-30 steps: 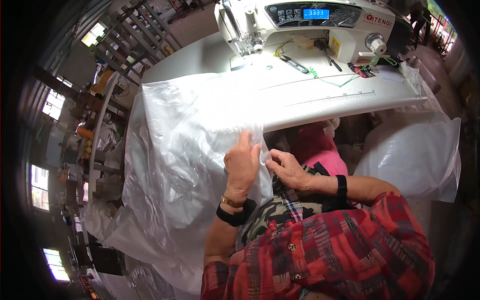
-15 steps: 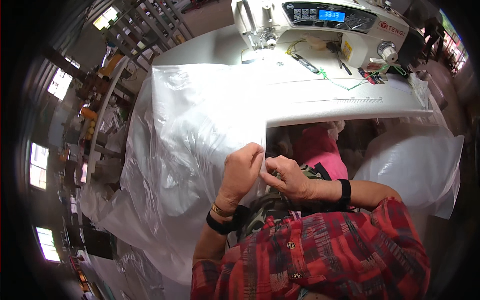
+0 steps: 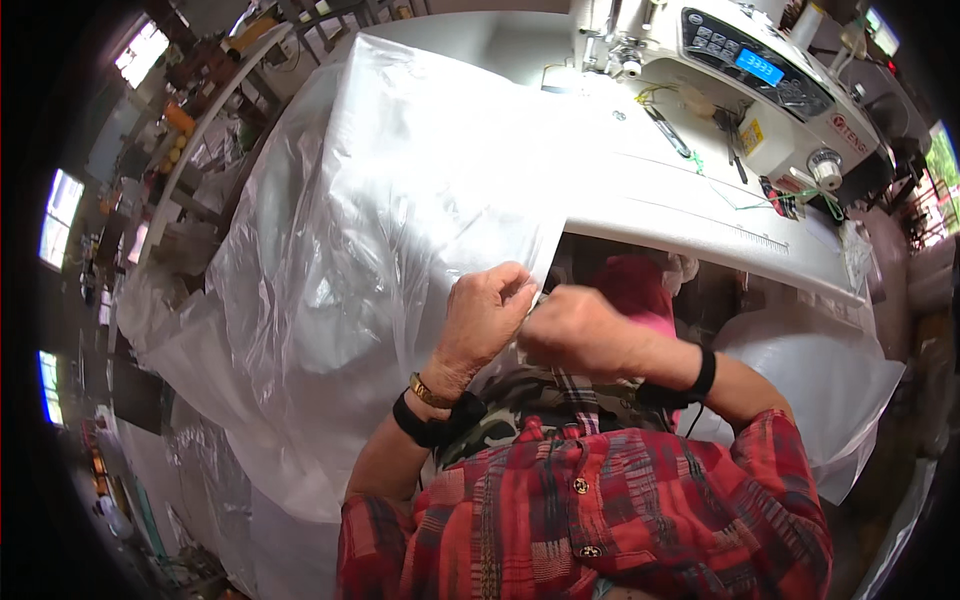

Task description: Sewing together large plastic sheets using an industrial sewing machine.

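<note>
Pinching the clear plastic sheet, both hands meet, knuckles up.

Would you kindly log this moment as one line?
left hand: pinching clear plastic sheet edge | right hand: gripping same edge | sheet draped over sewing table | sewing machine behind

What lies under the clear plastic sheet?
Under the plastic sheet, the white table shows faintly at top. Lower down only folds show; both hands pinch its edge.

Glossy, crinkled clear plastic sheet drapes the smooth, matt white tabletop.
</note>
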`<state>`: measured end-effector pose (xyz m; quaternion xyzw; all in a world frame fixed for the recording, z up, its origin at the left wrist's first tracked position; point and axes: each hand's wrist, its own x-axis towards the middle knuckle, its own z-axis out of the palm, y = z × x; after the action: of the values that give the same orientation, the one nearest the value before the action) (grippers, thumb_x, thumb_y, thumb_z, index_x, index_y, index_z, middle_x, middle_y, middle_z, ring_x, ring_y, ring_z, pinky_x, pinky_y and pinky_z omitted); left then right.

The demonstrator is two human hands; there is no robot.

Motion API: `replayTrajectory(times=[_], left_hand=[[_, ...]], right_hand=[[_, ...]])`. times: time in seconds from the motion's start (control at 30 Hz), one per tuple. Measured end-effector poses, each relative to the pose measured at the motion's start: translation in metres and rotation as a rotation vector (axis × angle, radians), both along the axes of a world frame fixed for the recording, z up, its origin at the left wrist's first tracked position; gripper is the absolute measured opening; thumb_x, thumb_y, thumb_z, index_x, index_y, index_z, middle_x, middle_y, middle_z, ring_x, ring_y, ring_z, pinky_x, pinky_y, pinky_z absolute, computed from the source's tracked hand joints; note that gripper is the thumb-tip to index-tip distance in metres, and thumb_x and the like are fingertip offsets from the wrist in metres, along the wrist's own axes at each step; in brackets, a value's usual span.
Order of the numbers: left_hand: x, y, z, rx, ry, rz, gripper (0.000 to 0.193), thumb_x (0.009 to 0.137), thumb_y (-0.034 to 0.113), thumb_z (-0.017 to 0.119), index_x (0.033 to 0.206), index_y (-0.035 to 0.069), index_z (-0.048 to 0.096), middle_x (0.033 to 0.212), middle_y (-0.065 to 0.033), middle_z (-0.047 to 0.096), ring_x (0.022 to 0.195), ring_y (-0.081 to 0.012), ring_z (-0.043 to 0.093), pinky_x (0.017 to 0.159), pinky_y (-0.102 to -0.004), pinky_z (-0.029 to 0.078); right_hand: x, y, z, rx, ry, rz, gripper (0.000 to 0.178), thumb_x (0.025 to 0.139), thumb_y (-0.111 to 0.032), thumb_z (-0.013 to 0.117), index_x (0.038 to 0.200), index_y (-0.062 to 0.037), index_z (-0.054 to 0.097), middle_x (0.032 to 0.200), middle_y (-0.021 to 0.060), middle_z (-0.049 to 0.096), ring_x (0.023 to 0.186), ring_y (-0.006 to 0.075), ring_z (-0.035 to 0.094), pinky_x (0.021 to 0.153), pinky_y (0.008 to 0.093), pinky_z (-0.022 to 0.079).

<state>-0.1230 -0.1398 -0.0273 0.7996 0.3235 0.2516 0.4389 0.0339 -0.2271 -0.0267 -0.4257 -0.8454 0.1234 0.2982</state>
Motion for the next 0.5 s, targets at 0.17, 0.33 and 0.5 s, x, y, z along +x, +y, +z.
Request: replayTrajectory(times=[0.17,0.33,0.5], left_hand=[[-0.003,-0.012,0.013,0.261,0.011,0.015,0.012,0.085,0.009,0.065,0.092,-0.001,0.066,0.070,-0.0164,0.062,0.058,-0.0181,0.058,0.058,-0.0313,0.046],[0.000,-0.012,0.009,-0.064,-0.014,0.046,0.017,0.090,0.012,0.065,0.098,-0.002,0.065,0.067,-0.0050,0.058,0.062,-0.0067,0.052,0.057,-0.0254,0.042],[0.000,-0.011,-0.006,-0.248,-0.159,0.048,0.014,0.092,0.009,0.063,0.096,-0.003,0.065,0.069,0.0004,0.058,0.065,-0.0035,0.050,0.057,-0.0215,0.041]], right_hand=[[0.066,0.051,0.035,0.135,-0.142,-0.355,0.028,0.081,-0.003,0.058,0.109,-0.0043,0.060,0.103,0.0118,0.062,0.082,0.0320,0.065,0.070,0.0415,0.054],[0.101,0.082,0.034,0.103,-0.275,-0.224,0.019,0.079,0.003,0.056,0.095,-0.0066,0.056,0.103,0.0091,0.062,0.090,0.0308,0.064,0.075,0.0404,0.053],[0.097,0.086,0.035,0.096,-0.277,-0.239,0.016,0.078,0.001,0.057,0.091,-0.0067,0.055,0.098,0.0084,0.060,0.089,0.0313,0.062,0.073,0.0410,0.051]])
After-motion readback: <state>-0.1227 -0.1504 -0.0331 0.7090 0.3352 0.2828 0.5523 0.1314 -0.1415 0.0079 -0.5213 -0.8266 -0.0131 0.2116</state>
